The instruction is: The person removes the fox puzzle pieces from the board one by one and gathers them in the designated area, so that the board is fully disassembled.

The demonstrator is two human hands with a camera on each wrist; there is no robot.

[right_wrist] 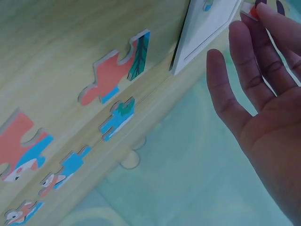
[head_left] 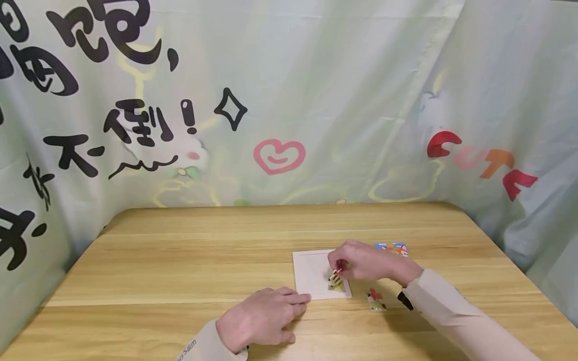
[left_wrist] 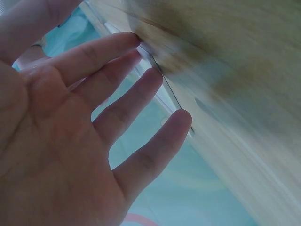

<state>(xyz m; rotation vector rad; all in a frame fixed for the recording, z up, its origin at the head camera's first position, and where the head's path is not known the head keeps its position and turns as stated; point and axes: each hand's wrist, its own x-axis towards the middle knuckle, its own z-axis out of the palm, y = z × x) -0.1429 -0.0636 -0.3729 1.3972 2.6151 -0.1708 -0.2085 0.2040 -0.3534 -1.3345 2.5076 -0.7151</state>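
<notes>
A flat white puzzle board [head_left: 311, 273] lies on the table. My left hand [head_left: 266, 318] rests at its near left corner with fingers extended, the fingertips [left_wrist: 181, 117] right at the board's edge in the left wrist view. Above the board's right part, my right hand [head_left: 368, 260] pinches a puzzle piece [head_left: 335, 279] with yellow and black stripes between thumb and fingers. In the right wrist view only a red and white bit of this puzzle piece [right_wrist: 250, 10] and some stripes show past the fingers; the rest is hidden.
Right of the board lies a puzzle piece [head_left: 376, 299] in red and green. Farther back, blue and orange pieces [head_left: 400, 248] are partly covered by the right hand. Several loose pieces, one salmon-coloured [right_wrist: 106, 73], show in the right wrist view. A printed curtain [head_left: 316, 100] surrounds the table [head_left: 180, 260].
</notes>
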